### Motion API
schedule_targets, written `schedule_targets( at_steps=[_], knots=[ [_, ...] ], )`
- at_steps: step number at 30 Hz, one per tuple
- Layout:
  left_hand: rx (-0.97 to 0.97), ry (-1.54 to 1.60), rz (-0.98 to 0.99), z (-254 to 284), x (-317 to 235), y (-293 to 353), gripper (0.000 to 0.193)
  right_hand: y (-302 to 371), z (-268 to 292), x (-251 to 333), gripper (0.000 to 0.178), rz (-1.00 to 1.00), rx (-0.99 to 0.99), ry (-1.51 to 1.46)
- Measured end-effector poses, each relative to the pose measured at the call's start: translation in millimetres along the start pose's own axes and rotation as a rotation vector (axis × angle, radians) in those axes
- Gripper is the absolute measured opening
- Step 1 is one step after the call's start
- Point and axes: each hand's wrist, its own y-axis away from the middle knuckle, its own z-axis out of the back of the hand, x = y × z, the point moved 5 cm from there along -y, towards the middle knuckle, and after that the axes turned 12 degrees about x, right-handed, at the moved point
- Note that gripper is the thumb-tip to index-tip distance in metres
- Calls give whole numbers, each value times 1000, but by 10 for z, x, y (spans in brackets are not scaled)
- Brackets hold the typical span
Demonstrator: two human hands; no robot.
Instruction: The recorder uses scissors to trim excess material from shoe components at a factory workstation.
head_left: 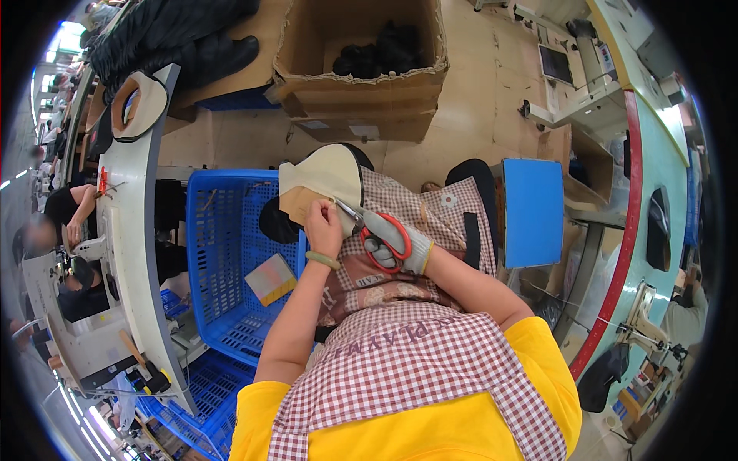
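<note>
My bare left hand (323, 227), with a greenish bangle at the wrist, is closed on the tan edge of a cream-and-tan shoe upper (327, 173) lying over my lap. My right hand (407, 250), in a grey work glove, grips the red-handled scissors (405, 240). The scissor blades point up and left, with their tips by the upper's edge, close to my left fingers. Whether the blades touch the material I cannot tell. Black trim runs along the upper's far side.
A blue plastic crate (201, 253) stands at my left, holding a small block (270, 280). Ahead is a cardboard box (361, 104) with black items. A white worktable (142, 230) bears another upper (138, 107). To my right are a blue panel (533, 213) and a green, red-edged table (657, 165).
</note>
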Motion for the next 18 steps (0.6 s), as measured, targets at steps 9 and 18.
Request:
schedule_targets(
  at_steps=[9, 18],
  knots=[
    [-23, -4, -110, 87, -104, 1, 7, -11, 108, 127, 40, -21, -1, 131],
    [37, -327, 74, 83, -228, -124, 32, 31, -63, 141, 33, -25, -58, 145]
  ],
)
